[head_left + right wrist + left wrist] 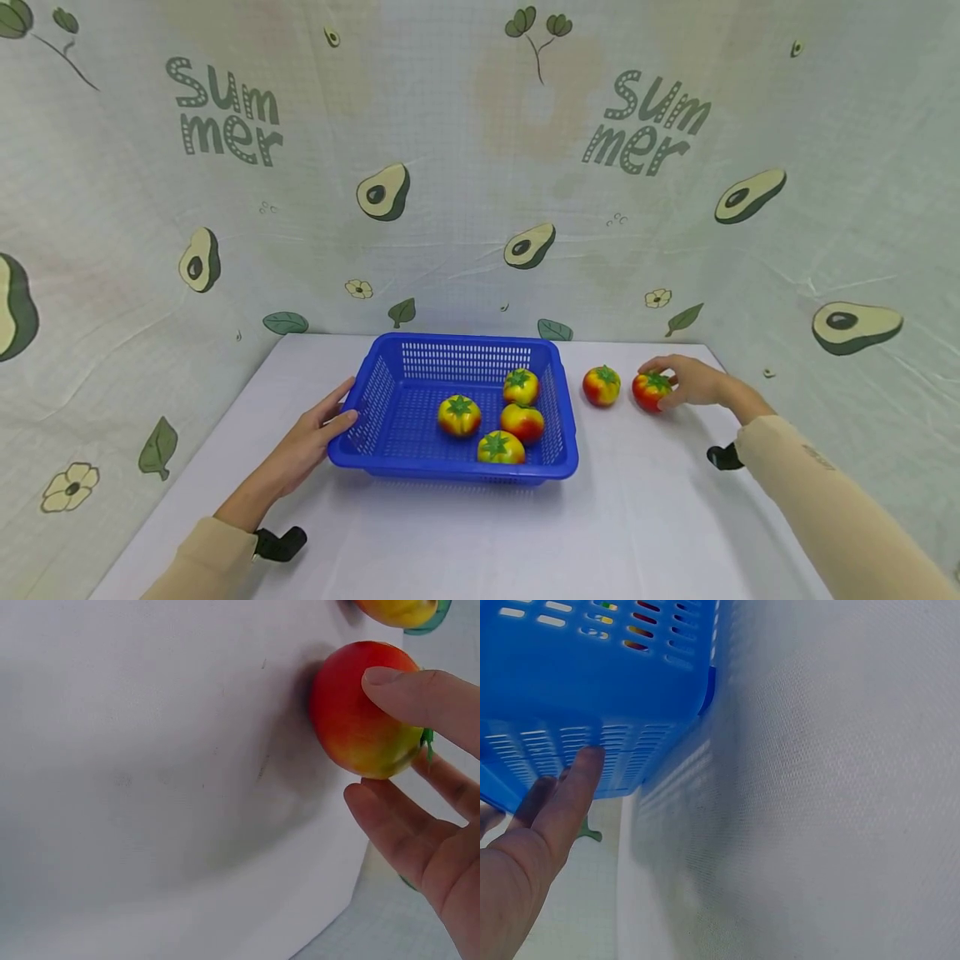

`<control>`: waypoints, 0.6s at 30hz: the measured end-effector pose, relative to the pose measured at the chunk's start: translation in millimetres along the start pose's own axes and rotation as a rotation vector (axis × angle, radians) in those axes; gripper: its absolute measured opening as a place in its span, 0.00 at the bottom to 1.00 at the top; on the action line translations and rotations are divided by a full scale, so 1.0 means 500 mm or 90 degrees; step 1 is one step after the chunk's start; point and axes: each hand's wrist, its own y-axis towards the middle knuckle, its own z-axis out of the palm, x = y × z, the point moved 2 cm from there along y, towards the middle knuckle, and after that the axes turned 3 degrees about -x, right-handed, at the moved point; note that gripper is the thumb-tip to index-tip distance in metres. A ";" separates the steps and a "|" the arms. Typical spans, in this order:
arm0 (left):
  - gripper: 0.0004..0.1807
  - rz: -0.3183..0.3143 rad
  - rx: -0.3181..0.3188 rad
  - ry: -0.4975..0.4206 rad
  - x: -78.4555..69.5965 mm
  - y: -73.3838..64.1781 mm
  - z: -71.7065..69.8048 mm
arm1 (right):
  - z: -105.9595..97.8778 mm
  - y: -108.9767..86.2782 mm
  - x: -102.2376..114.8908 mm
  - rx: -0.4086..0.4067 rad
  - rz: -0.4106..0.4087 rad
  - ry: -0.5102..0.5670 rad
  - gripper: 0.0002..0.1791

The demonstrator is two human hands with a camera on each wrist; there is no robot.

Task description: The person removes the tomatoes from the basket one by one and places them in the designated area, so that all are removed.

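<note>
A blue plastic basket (453, 477) with slotted walls stands on the table. My left hand (307, 442) touches its left side, thumb at the rim; in the left wrist view straight fingers (581, 784) lie against the outer wall. At the right, my right hand (693, 382) holds a red-and-yellow tomato (647, 395) with a green leafy top. In the right wrist view the thumb presses on the tomato (349, 712) and the other fingers curl by its far side and underneath. Just left of it sits another tomato (602, 386).
Several yellow-red tomatoes (459, 416) lie in the basket, mostly toward its right side. The white table (450, 542) is backed and flanked by a cloth (450, 125) printed with avocados, leaves and lettering.
</note>
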 end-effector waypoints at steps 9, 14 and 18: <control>0.42 -0.001 -0.002 0.001 0.000 0.000 0.002 | -0.018 0.002 0.004 0.002 -0.014 0.013 0.36; 0.42 -0.003 -0.004 0.006 0.002 0.000 0.002 | -0.032 0.006 0.035 -0.012 -0.020 -0.017 0.36; 0.42 -0.004 -0.005 0.003 0.003 0.002 0.000 | -0.047 0.015 0.077 -0.028 -0.038 -0.034 0.35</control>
